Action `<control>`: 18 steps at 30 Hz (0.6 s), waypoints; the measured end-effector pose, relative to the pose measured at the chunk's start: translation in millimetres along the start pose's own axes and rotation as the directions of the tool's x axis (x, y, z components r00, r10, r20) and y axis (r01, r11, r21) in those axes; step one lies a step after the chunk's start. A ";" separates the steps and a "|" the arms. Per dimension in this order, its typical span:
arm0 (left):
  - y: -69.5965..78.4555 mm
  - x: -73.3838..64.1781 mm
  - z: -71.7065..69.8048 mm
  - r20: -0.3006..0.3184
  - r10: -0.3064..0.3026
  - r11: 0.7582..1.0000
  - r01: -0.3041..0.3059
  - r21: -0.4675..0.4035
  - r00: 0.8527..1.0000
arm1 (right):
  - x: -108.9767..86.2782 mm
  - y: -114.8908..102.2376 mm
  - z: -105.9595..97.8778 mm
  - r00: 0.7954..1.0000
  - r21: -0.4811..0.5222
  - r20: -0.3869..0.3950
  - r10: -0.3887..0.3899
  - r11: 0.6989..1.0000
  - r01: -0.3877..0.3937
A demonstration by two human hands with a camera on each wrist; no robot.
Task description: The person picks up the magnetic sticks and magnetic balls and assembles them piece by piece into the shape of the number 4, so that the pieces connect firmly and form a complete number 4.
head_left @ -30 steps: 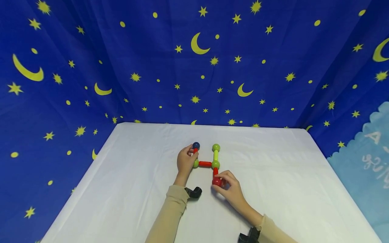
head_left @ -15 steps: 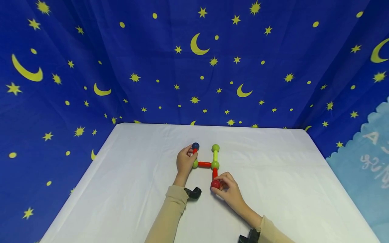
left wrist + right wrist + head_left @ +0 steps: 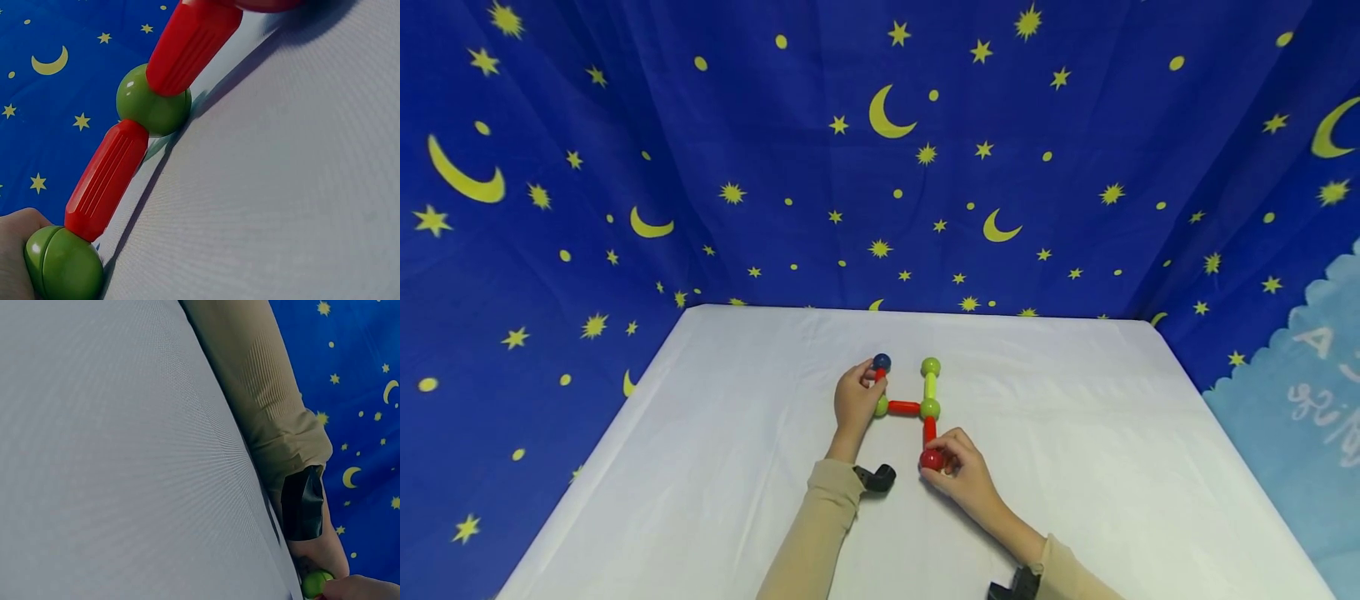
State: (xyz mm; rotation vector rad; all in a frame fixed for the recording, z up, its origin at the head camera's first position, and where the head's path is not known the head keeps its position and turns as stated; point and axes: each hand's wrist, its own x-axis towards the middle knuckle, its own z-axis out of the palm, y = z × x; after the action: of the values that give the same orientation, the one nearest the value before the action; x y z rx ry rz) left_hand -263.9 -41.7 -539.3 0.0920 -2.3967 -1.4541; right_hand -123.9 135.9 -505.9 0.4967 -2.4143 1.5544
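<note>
A toy of balls and rods lies on the white cloth. My left hand [image 3: 853,404] pinches its left red rod [image 3: 881,375], between a dark blue ball [image 3: 882,362] and a green ball [image 3: 65,265]. Another red rod [image 3: 904,407] runs across to a second green ball [image 3: 929,408]. From there a yellow-green rod [image 3: 930,386] leads back to a further green ball [image 3: 931,367], and a red rod [image 3: 930,430] leads forward to a red ball [image 3: 932,460]. My right hand [image 3: 972,477] holds that red ball between thumb and fingers, and its fingertips come close to the rod's end.
The white-covered table [image 3: 737,400] reaches back to a blue curtain [image 3: 880,167] with yellow moons and stars. Black wrist devices [image 3: 876,477] sit by both cuffs. A light blue lettered panel [image 3: 1307,392] hangs at the right.
My right hand has drawn slightly nearer to the body and left with the red ball, showing more of its rod. My left hand stays on its rod. The head view has shifted a little.
</note>
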 end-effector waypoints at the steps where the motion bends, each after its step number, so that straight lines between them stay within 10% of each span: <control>1: -0.2 -0.1 -0.1 -0.002 0.000 1.000 0.000 -0.002 1.000 | 0.0 -0.1 0.1 1.000 0.001 0.001 -0.007 1.000 0.007; 18: 0.0 1.0 1.0 -0.063 0.036 0.998 -0.040 -0.055 0.997 | 1.6 34.5 4.5 0.999 -0.048 0.017 -0.033 0.998 0.034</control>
State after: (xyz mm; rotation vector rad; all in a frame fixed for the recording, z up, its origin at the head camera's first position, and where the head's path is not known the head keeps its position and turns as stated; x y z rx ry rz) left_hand -265.2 -41.0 -539.5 0.0766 -2.2940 -1.4786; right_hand -139.1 144.7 -536.0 0.5394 -2.4362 1.4810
